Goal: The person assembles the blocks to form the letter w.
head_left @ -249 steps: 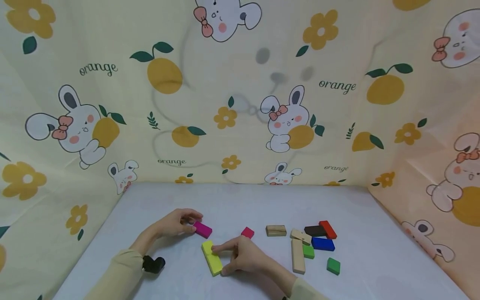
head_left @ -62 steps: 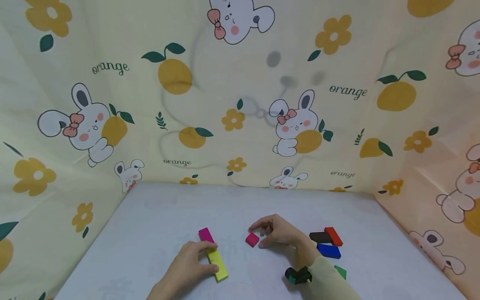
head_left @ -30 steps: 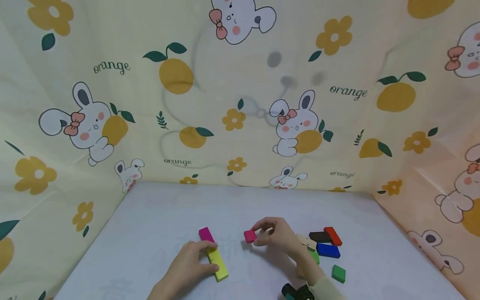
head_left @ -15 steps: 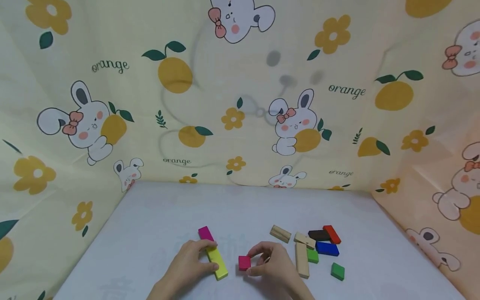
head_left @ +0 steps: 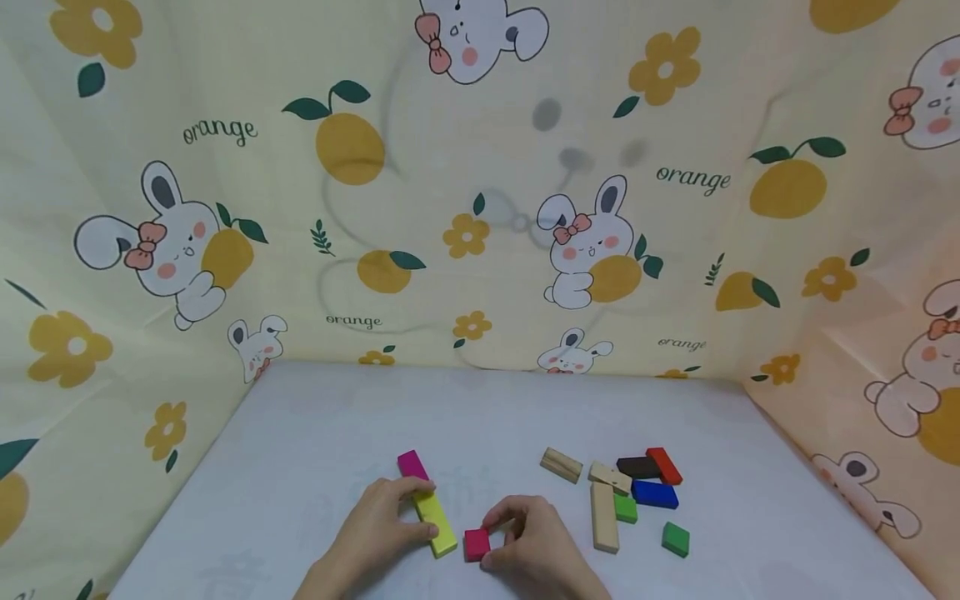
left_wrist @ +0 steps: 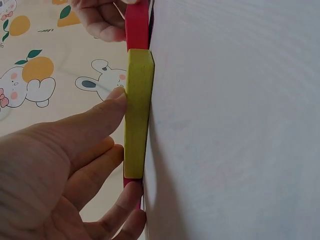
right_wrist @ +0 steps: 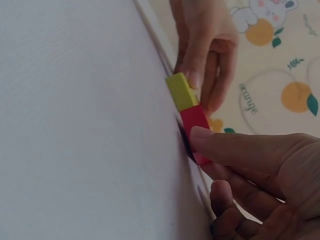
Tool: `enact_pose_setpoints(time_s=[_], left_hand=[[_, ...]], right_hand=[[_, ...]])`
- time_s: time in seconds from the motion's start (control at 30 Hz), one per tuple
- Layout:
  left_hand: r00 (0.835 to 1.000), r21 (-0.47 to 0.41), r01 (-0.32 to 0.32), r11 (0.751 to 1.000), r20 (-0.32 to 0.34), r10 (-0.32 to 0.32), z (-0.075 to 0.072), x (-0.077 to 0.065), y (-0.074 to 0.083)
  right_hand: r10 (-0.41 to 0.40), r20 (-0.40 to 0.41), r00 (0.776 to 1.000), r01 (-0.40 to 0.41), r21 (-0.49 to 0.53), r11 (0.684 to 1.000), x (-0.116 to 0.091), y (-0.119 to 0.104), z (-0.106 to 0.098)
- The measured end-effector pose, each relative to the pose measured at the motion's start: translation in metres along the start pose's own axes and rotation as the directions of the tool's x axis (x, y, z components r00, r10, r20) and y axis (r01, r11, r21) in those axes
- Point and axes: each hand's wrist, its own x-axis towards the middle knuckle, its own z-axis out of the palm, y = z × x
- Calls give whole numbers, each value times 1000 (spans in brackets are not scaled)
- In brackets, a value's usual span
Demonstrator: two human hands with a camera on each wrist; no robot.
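Note:
My left hand (head_left: pixel 375 527) holds the long yellow block (head_left: pixel 437 525) between thumb and fingers as it lies on the white table. A magenta block (head_left: pixel 411 464) lies in line at the yellow block's far end; in the left wrist view, fingertips touch near where the two meet. My right hand (head_left: pixel 538 546) pinches a small pinkish-red block (head_left: pixel 476 545) between thumb and index finger. It sits just right of the yellow block's near end, with a narrow gap in the head view. In the right wrist view, the thumb covers part of the red block (right_wrist: pixel 194 120).
To the right lie plain wooden blocks (head_left: pixel 604 518), a dark brown block (head_left: pixel 636 467), a red block (head_left: pixel 664 466), a blue block (head_left: pixel 655 494) and two green blocks (head_left: pixel 676 539). A patterned cloth (head_left: pixel 450 167) walls the table's back and sides.
The left hand has gone from the magenta block, now against the yellow one, to the yellow block. The right hand has gripped the small red block and brought it nearer and leftward.

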Motion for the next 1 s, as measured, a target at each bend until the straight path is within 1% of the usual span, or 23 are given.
enact_pose_setpoints(time_s=[0.1,0.27,0.33,0.63,0.8,1.0], left_hand=[[1000,4,-15,1000,-6,15,0,0,-1],[1000,0,-3,1000,-8,3,1,-1,-1],[1000,-4,4,1000,-6,-4,0,-1,-1],[1000,-5,-11,1000,-6,11,0,-1,-1],[1000,-6,-19,1000,-7,19,0,-2,-1],[1000,-8,-11,1000,-4,11,0,-2,-1]], right_hand=[[2,7,1000,-2,-14,1000,1,0,2],[49,51,997,-48,-24,999,0,-2,4],[55,59,997,-54,-30,998,0,-2,5],[19,74,997,-17,-32,999,2,-3,8],[32,72,997,-29,-37,999,2,-4,9],[38,78,996,-35,-36,999,2,-3,9]])
